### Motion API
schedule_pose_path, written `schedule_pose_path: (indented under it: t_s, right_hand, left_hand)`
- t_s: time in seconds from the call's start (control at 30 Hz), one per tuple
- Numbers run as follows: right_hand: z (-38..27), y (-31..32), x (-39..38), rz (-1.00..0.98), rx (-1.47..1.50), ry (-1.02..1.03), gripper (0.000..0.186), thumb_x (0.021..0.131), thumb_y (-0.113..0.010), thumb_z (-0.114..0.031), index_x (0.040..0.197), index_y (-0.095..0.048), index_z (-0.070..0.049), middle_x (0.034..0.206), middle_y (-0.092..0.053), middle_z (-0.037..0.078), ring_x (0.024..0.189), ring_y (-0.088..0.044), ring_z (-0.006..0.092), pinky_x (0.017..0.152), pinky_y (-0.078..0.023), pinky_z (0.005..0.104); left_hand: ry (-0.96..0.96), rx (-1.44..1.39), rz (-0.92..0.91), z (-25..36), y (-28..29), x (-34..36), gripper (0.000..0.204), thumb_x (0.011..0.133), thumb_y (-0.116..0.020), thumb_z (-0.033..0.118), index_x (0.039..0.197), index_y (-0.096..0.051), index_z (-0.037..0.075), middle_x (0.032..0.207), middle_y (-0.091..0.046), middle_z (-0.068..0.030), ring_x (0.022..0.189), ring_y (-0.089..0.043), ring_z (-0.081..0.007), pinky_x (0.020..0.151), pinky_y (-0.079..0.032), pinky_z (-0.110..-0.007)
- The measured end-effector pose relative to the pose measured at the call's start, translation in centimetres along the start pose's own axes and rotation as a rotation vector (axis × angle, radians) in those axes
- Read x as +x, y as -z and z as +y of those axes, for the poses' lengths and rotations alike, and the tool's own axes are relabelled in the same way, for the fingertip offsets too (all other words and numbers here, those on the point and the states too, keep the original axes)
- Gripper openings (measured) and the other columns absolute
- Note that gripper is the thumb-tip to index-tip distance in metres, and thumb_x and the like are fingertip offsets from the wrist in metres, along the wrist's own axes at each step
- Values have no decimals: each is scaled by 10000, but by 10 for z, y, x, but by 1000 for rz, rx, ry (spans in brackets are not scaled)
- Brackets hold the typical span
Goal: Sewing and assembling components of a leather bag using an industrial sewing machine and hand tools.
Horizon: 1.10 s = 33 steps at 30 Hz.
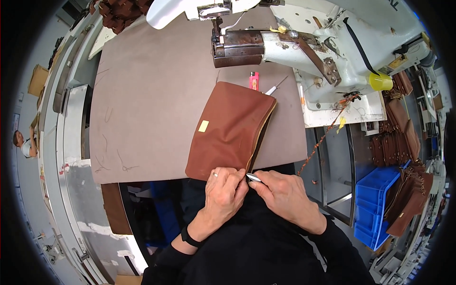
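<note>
Black garment [266,251], lower centre; broad, flat tabletop [137,104] spreading across the left; left hand [223,190] pinching the lower end of a smooth brown pouch [232,128], centre, at the table's front edge; right hand [287,195] gripping a metal tool [253,177] beside the zip [258,137].

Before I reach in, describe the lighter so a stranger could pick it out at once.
On the grey-brown tabletop, find the brown zippered pouch. Just past its far edge lies the lighter, set apart from the white-handled pointed tool on its right by its bright pink body.
</note>
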State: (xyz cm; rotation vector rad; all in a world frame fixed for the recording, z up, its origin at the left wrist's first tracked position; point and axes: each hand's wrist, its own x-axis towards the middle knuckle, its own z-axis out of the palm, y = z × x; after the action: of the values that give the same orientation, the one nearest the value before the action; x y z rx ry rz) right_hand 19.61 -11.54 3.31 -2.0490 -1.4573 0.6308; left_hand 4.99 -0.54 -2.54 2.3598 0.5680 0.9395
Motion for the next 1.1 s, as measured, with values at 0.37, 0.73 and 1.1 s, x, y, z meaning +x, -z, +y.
schedule_pose_path:
  t_s: [0.37,0.73,1.1]
  right_hand:
    - [3,0,0,-35,33,-24,180,964,-669,-206,1032,-696,-41,829,-694,144,707,-674,359,606,-526,427]
    - [15,-13,2,30,208,21,178,962,-671,-180,1036,-702,-21,802,-689,132,665,-664,352,571,-512,418]
    - [10,-15,3,94,444,-190,252,948,-725,-156,1129,-664,8,811,-661,36,701,-580,90,638,-497,275]
  left_hand:
    - [-19,5,21,1,-2,2,283,713,-769,-85,962,-658,-9,825,-610,-113,720,-590,-272,638,-481,-367]
    - [45,-58,5,-1,0,1,268,746,-759,-65,992,-672,-7,850,-620,-102,753,-608,-275,677,-496,-376]
    - [91,-135,7,-3,3,2,238,743,-754,-78,960,-674,-22,837,-634,-121,729,-627,-279,645,-508,-370]
